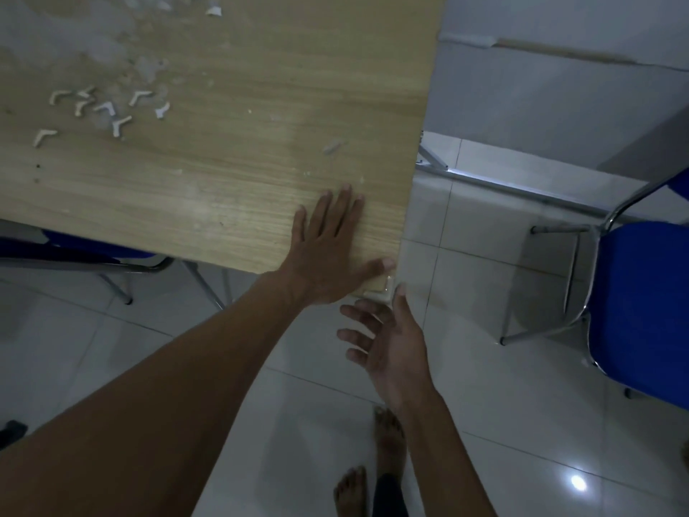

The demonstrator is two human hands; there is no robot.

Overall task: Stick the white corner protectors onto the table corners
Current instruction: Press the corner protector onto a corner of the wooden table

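A white corner protector (384, 289) sits on the near right corner of the wooden table (238, 151). My left hand (328, 251) lies flat on the tabletop beside that corner, fingers straight, thumb reaching to the protector. My right hand (387, 337) hovers just below the corner with fingers spread, its thumb tip at the protector's outer edge. Several loose white corner protectors (104, 110) lie scattered at the table's far left.
A blue chair (641, 304) with chrome legs stands to the right on the white tiled floor. Another blue chair (85, 251) is tucked under the table's near left edge. Bits of white backing paper (214, 10) lie at the far edge. My bare feet (387, 438) show below.
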